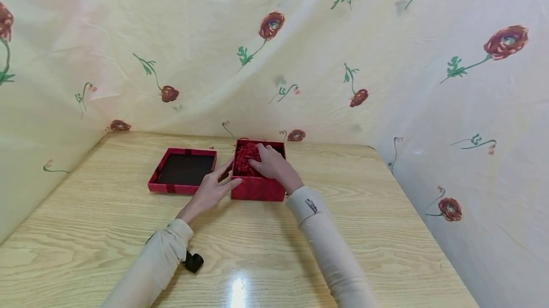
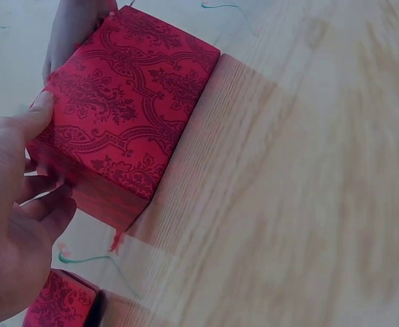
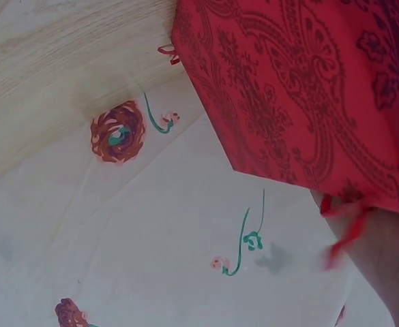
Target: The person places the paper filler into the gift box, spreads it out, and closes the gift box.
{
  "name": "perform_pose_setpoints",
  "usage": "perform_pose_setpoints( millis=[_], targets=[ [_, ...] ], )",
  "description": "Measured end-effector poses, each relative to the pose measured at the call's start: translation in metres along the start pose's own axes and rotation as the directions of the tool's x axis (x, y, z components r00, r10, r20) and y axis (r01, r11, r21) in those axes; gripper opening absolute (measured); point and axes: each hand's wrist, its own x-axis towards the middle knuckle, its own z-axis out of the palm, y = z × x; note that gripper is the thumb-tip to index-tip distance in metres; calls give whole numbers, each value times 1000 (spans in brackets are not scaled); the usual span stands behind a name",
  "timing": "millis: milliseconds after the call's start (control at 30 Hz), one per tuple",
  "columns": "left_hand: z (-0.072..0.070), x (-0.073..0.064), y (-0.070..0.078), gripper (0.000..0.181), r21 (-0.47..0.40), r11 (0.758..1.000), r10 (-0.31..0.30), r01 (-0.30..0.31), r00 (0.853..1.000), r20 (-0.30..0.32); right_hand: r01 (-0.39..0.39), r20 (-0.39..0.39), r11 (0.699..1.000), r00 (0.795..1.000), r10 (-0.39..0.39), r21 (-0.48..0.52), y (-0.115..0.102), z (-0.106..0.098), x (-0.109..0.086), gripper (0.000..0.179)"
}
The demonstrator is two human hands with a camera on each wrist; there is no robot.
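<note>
A red patterned box [image 1: 257, 189] stands without its lid at the back of the table, with red shredded paper [image 1: 246, 160] inside. My right hand [image 1: 272, 162] reaches in over the right part of the front wall, thumb and forefinger apart at the shreds. Whether those fingers grip any paper is hard to see. At the box's left front corner is my left hand [image 1: 210, 191], thumb against the front wall and fingers extended along the left side. The left wrist view shows the left thumb [image 2: 39, 116] touching the patterned front near its upper edge.
Left of the box, the red lid [image 1: 171, 188] lies with its dark inside up. A small black object [image 1: 194, 262] is near my left forearm. Flowered cloth [image 1: 206, 60] hangs behind the table and along its sides. Loose red strands [image 3: 346, 235] stick out over the box's rim.
</note>
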Motion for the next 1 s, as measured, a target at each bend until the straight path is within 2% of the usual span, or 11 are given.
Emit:
perform_pose_setpoints(
  millis=[233,500,600,767,867,1000],
  targets=[
    [0,-1,0,73,-2,1000,-21,21,1000,-1,-8,4,1000,1000,8,-7,0,3,3,56],
    [-1,0,1,73,34,999,-13,13,1000,-9,57,-102,998,993,-57,5,-2,-6,-9,65],
    [-1,-1,2,72,31,999,-16,16,1000,-8,91,-157,996,984,-87,17,-3,-11,-16,62],
    [-1,-1,2,71,17,1000,-18,18,1000,-7,192,-232,981,955,-184,16,-6,-16,-27,60],
    [-1,-1,2,70,4,1000,-15,15,1000,-9,259,-201,965,944,-260,-32,-9,-15,-31,58],
    [-1,0,1,70,-15,1000,-10,10,1000,-8,271,-72,958,958,-278,-96,-11,-12,-29,53]
  ],
)
